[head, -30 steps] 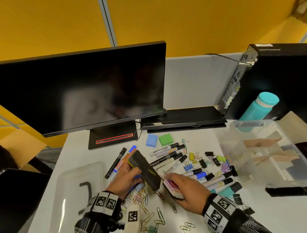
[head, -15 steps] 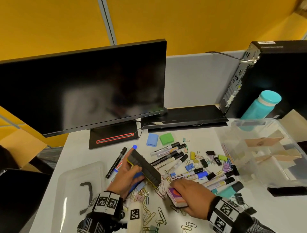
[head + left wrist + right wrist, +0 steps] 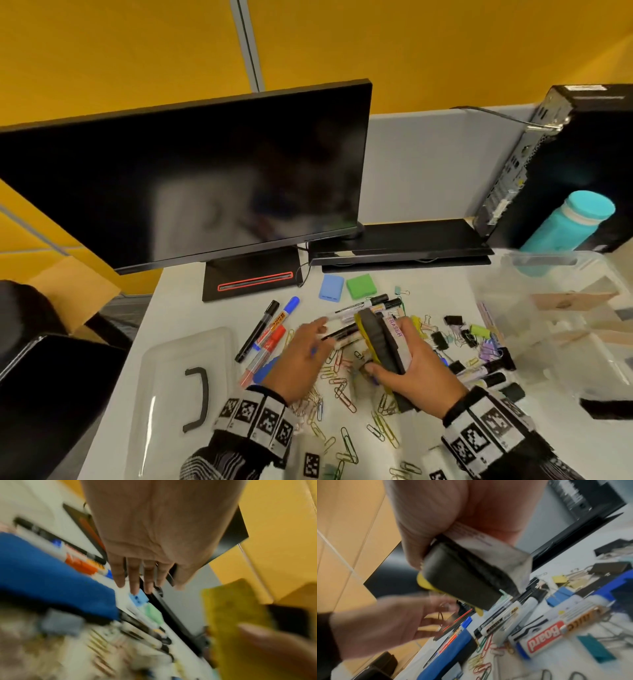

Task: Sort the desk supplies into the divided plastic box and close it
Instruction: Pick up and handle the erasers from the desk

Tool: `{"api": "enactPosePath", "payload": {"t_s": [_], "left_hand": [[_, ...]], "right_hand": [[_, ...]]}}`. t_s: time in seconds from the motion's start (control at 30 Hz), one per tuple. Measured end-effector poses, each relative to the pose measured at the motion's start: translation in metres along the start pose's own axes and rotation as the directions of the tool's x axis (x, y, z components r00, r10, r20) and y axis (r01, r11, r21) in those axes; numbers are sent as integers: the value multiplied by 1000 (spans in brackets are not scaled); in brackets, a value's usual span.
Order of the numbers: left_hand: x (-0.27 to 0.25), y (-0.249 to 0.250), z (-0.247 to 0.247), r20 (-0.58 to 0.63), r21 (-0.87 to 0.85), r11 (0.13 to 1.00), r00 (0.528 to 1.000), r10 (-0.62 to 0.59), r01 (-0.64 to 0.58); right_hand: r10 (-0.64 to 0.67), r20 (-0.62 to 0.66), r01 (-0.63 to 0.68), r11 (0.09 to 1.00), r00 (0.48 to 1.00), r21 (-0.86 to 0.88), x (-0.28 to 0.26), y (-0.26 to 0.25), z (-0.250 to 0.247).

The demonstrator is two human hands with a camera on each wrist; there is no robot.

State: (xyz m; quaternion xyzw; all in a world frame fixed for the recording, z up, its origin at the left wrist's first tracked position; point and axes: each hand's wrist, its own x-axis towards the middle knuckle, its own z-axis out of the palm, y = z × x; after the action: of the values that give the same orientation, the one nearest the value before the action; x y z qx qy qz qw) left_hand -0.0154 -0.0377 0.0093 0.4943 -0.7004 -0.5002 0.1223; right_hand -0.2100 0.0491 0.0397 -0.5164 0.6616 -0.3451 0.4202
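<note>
2 board erasers, one yellow-backed, one white-wrapped, stacked on edge above loose markers and paper clips; binder clips scattered right; divided plastic box open at right edge; clear lid flat, left

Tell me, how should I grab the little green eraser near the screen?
Pinch the green eraser from above, thumb and finger on its two opposite side edges. It lies flat on the desk, and the blue eraser sits close on its left, so a top pinch looks easiest.
</note>
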Motion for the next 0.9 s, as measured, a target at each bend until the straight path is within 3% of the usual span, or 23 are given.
{"api": "enactPosePath", "payload": {"t_s": [0.07,0.13,0.23,0.3,0.37,0.43,0.5,0.57,0.63,0.73,0.83,0.9], "left_hand": [[6,-24,-6,-115,348,933,992,-58,95],[8,-40,-4,-118,551,812,981,-151,192],[6,-53,5,-111,726,657,977,-180,204],[5,-56,6,-152,749,625,975,-163,221],[4,-57,1,-187,670,696,966,-179,259],[-1,-60,-8,-180,489,827,960,-216,278],[-11,-57,-17,-139,201,944,962,-235,260],[-20,-46,-23,-117,-104,972,968,-220,209],[-25,-30,-25,-84,-330,923,968,-236,196],[-27,-11,-23,-19,-590,781,964,-267,204],[-25,5,-14,11,-708,679,964,-265,194],[-24,16,-8,50,-736,645,967,-248,204]], "right_hand": [[16,-40,-15,1000,999,13,-5,-1,-7],[34,-61,-31,999,998,41,-11,2,-11],[62,-77,-56,995,995,78,-18,5,-16],[81,-71,-73,992,994,107,-22,10,-18],[67,-50,-62,993,996,103,-25,16,-19],[66,-7,-65,992,998,105,-26,21,-19],[57,41,-60,995,998,76,-26,24,-17],[63,62,-66,997,996,42,-25,20,-15],[37,111,-35,999,993,-14,-25,16,-12],[-57,246,84,992,968,-98,-23,8,-3],[-212,377,278,952,902,-131,-20,-4,5],[-314,395,395,908,863,-140,-18,-13,9]]}}
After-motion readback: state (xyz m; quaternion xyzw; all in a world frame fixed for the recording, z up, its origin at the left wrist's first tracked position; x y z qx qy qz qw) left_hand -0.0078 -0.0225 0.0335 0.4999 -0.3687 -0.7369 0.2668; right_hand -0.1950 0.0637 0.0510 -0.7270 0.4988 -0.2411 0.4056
